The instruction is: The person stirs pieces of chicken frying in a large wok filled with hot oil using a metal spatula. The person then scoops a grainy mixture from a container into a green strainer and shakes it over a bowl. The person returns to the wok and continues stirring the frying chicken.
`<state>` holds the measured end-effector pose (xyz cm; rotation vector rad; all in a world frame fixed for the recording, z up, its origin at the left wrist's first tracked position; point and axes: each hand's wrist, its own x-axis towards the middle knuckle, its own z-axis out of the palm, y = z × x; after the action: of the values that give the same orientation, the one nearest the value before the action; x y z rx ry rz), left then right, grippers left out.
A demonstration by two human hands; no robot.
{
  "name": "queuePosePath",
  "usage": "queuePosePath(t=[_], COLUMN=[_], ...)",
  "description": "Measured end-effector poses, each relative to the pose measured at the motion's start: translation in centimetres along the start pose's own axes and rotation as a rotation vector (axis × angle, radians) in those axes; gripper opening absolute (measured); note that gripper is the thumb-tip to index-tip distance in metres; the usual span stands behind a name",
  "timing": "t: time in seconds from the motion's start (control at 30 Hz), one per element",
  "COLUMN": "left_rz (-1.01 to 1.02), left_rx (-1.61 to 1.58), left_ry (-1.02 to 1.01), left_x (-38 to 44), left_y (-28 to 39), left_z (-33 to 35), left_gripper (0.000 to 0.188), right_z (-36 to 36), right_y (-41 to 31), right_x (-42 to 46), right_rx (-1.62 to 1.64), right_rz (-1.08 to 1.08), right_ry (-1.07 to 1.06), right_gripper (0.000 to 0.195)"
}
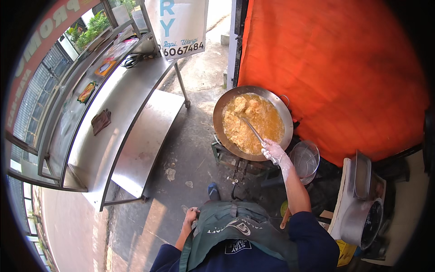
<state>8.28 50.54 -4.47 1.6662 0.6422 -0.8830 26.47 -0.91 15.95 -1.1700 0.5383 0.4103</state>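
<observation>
My right hand (272, 151), dusted with flour or batter, is closed around the handle of a long metal utensil (253, 129). Its far end dips into the bubbling oil of a wide metal wok (226, 142), so its head is hidden. Golden battered pieces (246, 104) float near the wok's far side, with more frying at the left. A burner stand (221, 153) with a valve and hose holds the wok. My left hand (192, 215) hangs beside the green apron (217, 217), fingers curled; whether it holds anything is unclear.
A wire-mesh strainer (304, 158) stands right of the wok. Behind it hangs an orange tarp (326, 68). A deep metal pot (357, 221) and a rectangular tray (363, 175) are at the right. On the left, a steel cart (119, 98) bears a brown cloth (101, 121).
</observation>
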Motion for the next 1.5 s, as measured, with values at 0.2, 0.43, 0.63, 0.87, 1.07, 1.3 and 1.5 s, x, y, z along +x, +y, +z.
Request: queuePosePath(t=[0.2,0.43,0.63,0.87,1.07,1.3,1.5], left_rz=[0.038,0.157,0.183,0.031,0.068,0.091,0.0], left_rx=[0.009,0.118,0.022,-0.022,0.048,0.066,0.0], left_ry=[0.048,0.084,0.063,0.095,0.042,0.009,0.002], left_x=[-0.3,2.5,2.5,-1.6,1.1,0.5,-0.2], left_y=[-1.2,-7.2,-6.3,-1.1,-3.6,-0.7,0.4], left_z=[0.6,1.6,1.6,1.0,0.2,0.7,0.2], left_gripper=[0.032,0.028,0.029,0.031,0.03,0.031,0.032], right_z=[5.7,6.0,5.5,2.8,1.8,1.3,-0.4], right_y=[-4.7,-5.1,-7.2,-6.8,-5.1,-4.0,-2.6], right_x=[-4.1,-2.7,-1.7,-8.5,-13.7,-14.0,-12.1], right_rx=[-0.29,-1.02,-1.326,-1.489,-1.51,-1.43,-1.449], right_rz=[-0.002,-0.154,-0.138,-0.139,-0.018,-0.096,-0.067], right_ry=[0.136,0.346,0.605,0.613,0.597,0.571,0.511], right_gripper=[0.043,0.05,0.052,0.057,0.055,0.054,0.054])
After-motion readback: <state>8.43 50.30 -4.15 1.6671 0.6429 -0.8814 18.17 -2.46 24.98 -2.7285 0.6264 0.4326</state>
